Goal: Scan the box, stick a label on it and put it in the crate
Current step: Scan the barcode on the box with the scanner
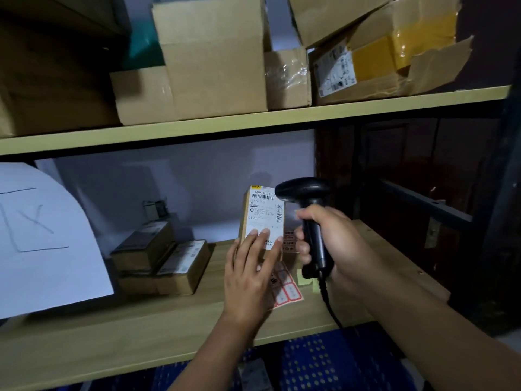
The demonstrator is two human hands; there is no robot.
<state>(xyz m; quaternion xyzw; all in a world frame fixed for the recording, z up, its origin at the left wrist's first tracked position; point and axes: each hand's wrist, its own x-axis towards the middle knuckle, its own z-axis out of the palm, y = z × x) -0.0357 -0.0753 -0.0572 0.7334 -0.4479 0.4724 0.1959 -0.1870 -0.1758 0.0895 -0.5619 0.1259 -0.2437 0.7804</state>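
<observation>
Holding the small box (262,218) upright over the lower shelf (141,328) with the left hand (251,275), fingers flat across its label. Gripping the black scanner (307,218) in the right hand (329,244), head right up against the barcode. Red label sheet (287,292) lying just underneath.

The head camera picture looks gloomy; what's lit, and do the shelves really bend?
Head view: dim, right side nearly black; the box label is brightest, beside the scanner; its small print is too soft to read; the upper shelf slants from wide-angle distortion.
</observation>
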